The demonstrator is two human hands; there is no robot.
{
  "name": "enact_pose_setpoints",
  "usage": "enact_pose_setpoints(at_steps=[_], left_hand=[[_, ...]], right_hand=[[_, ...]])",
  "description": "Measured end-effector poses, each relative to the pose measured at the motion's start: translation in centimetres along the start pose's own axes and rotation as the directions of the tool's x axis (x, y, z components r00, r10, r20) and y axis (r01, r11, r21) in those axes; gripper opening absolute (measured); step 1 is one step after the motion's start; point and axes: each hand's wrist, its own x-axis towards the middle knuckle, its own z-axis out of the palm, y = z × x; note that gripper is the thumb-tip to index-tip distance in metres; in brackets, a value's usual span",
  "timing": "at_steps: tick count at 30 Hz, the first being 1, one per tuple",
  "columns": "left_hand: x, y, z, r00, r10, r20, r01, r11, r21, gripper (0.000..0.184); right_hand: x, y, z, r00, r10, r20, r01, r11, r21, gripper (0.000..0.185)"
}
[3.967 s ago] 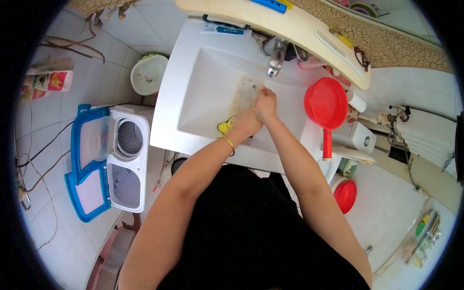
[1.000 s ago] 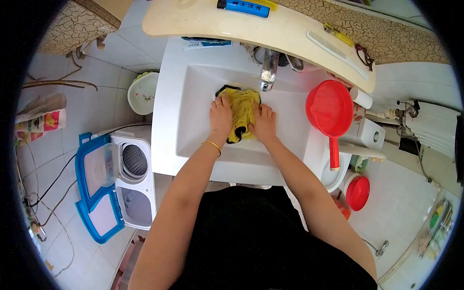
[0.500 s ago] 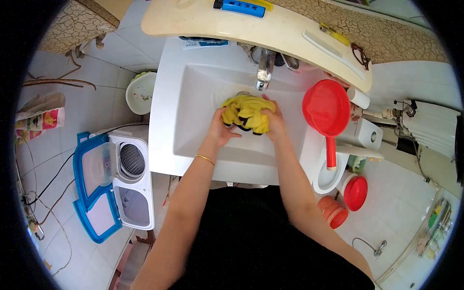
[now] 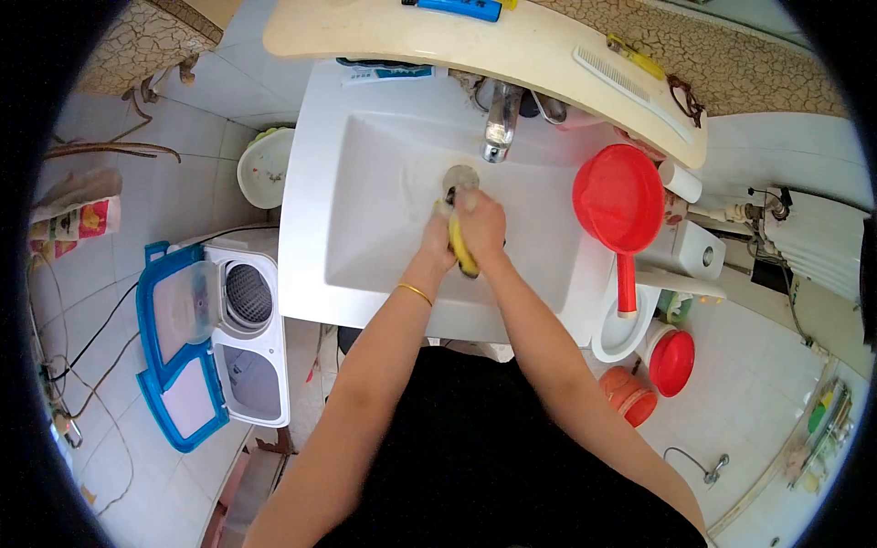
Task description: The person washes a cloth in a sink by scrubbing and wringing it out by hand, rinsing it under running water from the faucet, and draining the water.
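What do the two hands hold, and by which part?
A yellow cloth, bunched between left hand and right hand; which part is gripped cannot be told.

No legible text (tube [image 4: 388, 75] print tiny)

Through my feed I see white wall tiles [image 4: 206, 100], a curved cream shelf [image 4: 365, 35] beside a crackle-patterned strip [image 4: 767, 91], and a blue-lidded washing machine [image 4: 247, 341] standing open.

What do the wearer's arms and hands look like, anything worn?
The left hand and right hand are ungloved; no sleeves cover the forearms. A thin gold-coloured bangle rings the left wrist; none shows on the right. The top is black.
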Motion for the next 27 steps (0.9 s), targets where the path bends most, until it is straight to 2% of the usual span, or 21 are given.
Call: enact_pose_setpoints(at_steps=[1,3,5,6,8,9,11,13,16,19,25,27], left_hand=[[-0.5,-0.1,0.8,0.997,0.019,-0.074,-0.015,0.999,0.049,0.042],[0.9,0.0,-0.7,1.0,-0.016,0.003,0.016,0.999,0.041,0.038],[0.6,0.9,-0.9,0.999,-0.039,0.03,0.037,0.997,0.069,0.034],[-0.3,1.5,-0.5,0.999,-0.005,-0.043,0.01,0.992,0.126,0.031],[-2.6,2.4,0.3,0.98,0.076,-0.184,-0.03,0.97,0.24,0.024],[-2.9,2.5,-0.3,0.972,0.143,-0.185,-0.078,0.944,0.32,0.023],[-2.7,2.5,-1.4,0.947,0.277,-0.164,-0.17,0.863,0.475,0.02],[-3.3,2.6,-1.6,0.934,0.333,-0.128,-0.209,0.801,0.561,0.021],[-3.3,2.8,-2.3,0.92,0.383,-0.082,-0.242,0.72,0.651,0.023],[-3.4,3.0,-2.6,0.924,0.373,-0.087,-0.226,0.715,0.662,0.026],[-3.8,3.4,-1.9,0.95,0.243,-0.197,-0.134,0.886,0.444,0.028],[-3.5,3.8,-1.6,0.959,0.188,-0.21,-0.105,0.93,0.352,0.028]], right_hand=[[0.8,1.1,0.7,0.998,0.061,-0.016,-0.061,0.998,0.031,0.027],[1.6,2.1,1.4,0.983,0.18,-0.043,-0.175,0.98,0.094,0.029],[-0.5,1.7,1.4,0.989,0.148,-0.016,-0.142,0.971,0.192,0.028],[-1.3,1.2,1.2,0.991,0.132,-0.003,-0.128,0.962,0.24,0.028],[-1.1,2.4,1.5,0.996,0.087,0.023,-0.09,0.973,0.214,0.025],[-0.8,3.4,1.6,0.997,0.065,0.036,-0.071,0.977,0.203,0.024],[0.7,5.3,1.8,0.997,-0.062,0.035,0.064,0.997,-0.048,0.03],[1.9,6.1,1.8,0.976,-0.197,0.088,0.215,0.928,-0.304,0.039],[2.9,6.7,2.9,0.944,-0.32,0.087,0.319,0.809,-0.493,0.05],[3.8,6.8,3.4,0.949,-0.29,0.124,0.309,0.773,-0.555,0.05],[6.2,6.7,4.2,0.944,-0.251,0.215,0.324,0.832,-0.45,0.048],[5.4,6.9,4.0,0.975,-0.124,0.186,0.133,0.99,-0.04,0.046]])
